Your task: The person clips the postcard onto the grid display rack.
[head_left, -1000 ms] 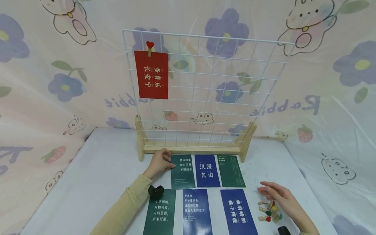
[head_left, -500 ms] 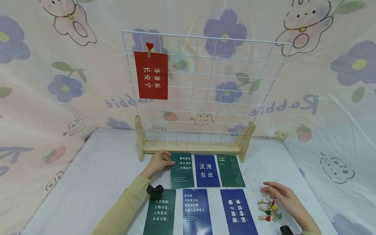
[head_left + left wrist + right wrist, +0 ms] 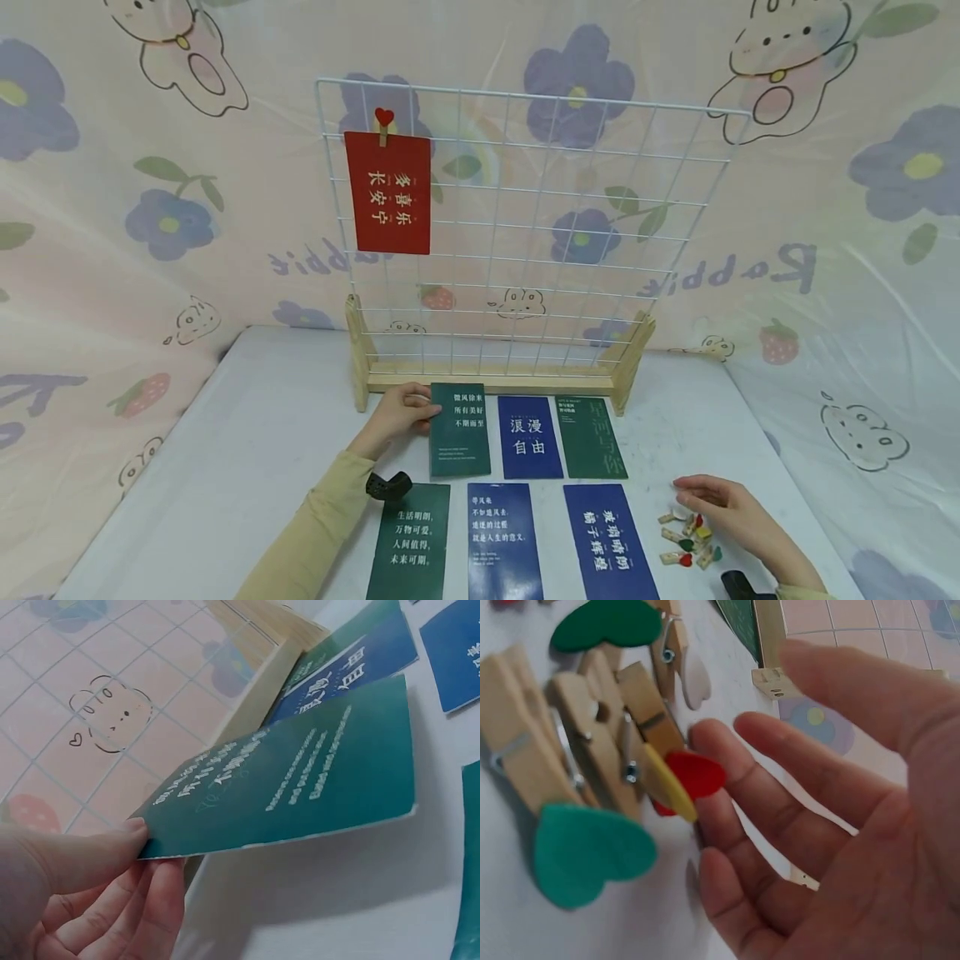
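My left hand (image 3: 396,419) pinches the left edge of a dark green card with white writing (image 3: 459,446), thumb on top and fingers beneath. In the left wrist view the green card (image 3: 315,780) is tilted and raised off the table, a shadow under it. My right hand (image 3: 738,517) holds nothing, its fingers relaxed, beside a small pile of wooden clothespins (image 3: 701,550). Up close in the right wrist view, a teal heart (image 3: 585,855) and a red heart (image 3: 696,774) decorate two clothespins; the fingertips are right at the red one.
Behind the cards stands a white wire grid (image 3: 540,225) on a wooden base (image 3: 487,385). A red card (image 3: 387,196) hangs from it by a heart clothespin (image 3: 383,125). Several blue and green cards lie in two rows, among them a blue card (image 3: 529,458) beside the held one.
My left hand has raised the green card's edge and shifted it slightly left and up from its spot. The right hand has moved a little down and right beside the clothespins.
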A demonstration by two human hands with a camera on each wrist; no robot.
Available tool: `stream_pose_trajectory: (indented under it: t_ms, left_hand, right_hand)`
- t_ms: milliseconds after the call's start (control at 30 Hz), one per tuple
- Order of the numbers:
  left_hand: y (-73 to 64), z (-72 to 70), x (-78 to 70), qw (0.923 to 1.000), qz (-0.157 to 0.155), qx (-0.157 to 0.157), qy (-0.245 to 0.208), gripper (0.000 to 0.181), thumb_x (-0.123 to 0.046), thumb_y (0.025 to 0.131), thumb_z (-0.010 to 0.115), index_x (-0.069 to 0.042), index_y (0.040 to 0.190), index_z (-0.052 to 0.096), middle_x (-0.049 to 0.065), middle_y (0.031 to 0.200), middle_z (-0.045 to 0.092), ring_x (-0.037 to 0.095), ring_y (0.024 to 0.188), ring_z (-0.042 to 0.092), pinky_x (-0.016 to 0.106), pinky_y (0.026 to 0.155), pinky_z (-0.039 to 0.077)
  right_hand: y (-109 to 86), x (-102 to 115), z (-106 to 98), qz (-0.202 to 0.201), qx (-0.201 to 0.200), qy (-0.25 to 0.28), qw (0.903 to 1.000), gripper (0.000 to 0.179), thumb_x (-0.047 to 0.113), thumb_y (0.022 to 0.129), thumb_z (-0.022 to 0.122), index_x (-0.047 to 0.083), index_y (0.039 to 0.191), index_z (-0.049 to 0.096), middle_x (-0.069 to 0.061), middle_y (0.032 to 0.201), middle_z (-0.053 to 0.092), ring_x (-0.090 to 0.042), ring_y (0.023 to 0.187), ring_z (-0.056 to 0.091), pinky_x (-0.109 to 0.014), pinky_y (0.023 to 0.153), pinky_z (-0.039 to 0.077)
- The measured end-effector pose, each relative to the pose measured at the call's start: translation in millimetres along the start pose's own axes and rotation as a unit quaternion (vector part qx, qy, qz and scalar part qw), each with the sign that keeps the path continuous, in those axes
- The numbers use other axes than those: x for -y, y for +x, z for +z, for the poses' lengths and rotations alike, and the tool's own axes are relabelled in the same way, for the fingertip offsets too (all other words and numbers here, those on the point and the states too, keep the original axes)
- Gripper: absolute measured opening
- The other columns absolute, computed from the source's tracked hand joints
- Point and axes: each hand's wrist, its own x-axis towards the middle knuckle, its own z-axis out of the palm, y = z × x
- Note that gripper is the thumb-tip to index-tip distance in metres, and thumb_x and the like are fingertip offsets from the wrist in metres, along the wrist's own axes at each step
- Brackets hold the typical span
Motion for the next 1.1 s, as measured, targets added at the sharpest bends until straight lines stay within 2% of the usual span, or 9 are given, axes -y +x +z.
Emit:
stream_pose_trajectory:
  t_ms: [133,233,367,700,1100]
  left_hand:
    - [-2.7,-1.9,-2.6,0.9998,0.01,0.003,-0.015,0.028,0.0,0.084,0.072,0.007,0.107,0.058,0.01,0.079,0.068,0.016,0.062,0.064,0.036,0.065,0.058]
    - [-3.6,-3.8,-5.1,0.9997,0.015,0.006,-0.018,0.029,0.0,0.084,0.071,0.008,0.108,0.057,0.01,0.079,0.067,0.016,0.064,0.064,0.036,0.067,0.058]
    - [-4.2,-5.0,-9.0,0.9997,0.016,0.004,-0.016,0.029,-0.001,0.084,0.072,0.008,0.109,0.058,0.008,0.078,0.067,0.016,0.065,0.065,0.035,0.066,0.058]
    - [-6.2,-6.3,-13.3,0.9994,0.011,0.003,-0.032,0.028,0.001,0.084,0.071,0.009,0.108,0.057,0.006,0.076,0.067,0.015,0.064,0.064,0.036,0.067,0.058]
    - [-7.8,-9.6,-13.8,0.9992,0.017,0.013,-0.033,0.029,0.0,0.085,0.07,0.009,0.109,0.055,0.007,0.078,0.067,0.015,0.064,0.064,0.039,0.07,0.058]
  right_hand:
    - [-0.6,1,-1,-0.003,0.019,-0.006,0.9998,0.046,0.03,0.09,0.067,-0.006,0.119,0.061,-0.014,0.11,0.066,-0.021,0.086,0.059,-0.033,0.075,0.052]
    - [-1.2,0,-3,-0.022,0.038,-0.01,0.999,0.045,0.028,0.091,0.067,-0.006,0.119,0.06,-0.011,0.104,0.067,-0.021,0.083,0.058,-0.03,0.07,0.05]
    - [-1.6,-2,-5,-0.045,0.046,-0.015,0.9978,0.043,0.025,0.089,0.069,-0.006,0.117,0.061,-0.007,0.096,0.067,-0.02,0.081,0.059,-0.029,0.068,0.051]
    - [-2.4,-1,-5,-0.062,0.047,-0.029,0.9965,0.035,0.024,0.086,0.072,-0.003,0.106,0.066,-0.006,0.092,0.066,-0.019,0.079,0.058,-0.028,0.067,0.051]
    - [-2.1,-3,-3,-0.053,0.049,-0.031,0.9969,0.035,0.025,0.084,0.075,-0.002,0.105,0.067,-0.005,0.092,0.067,-0.019,0.079,0.058,-0.027,0.066,0.05]
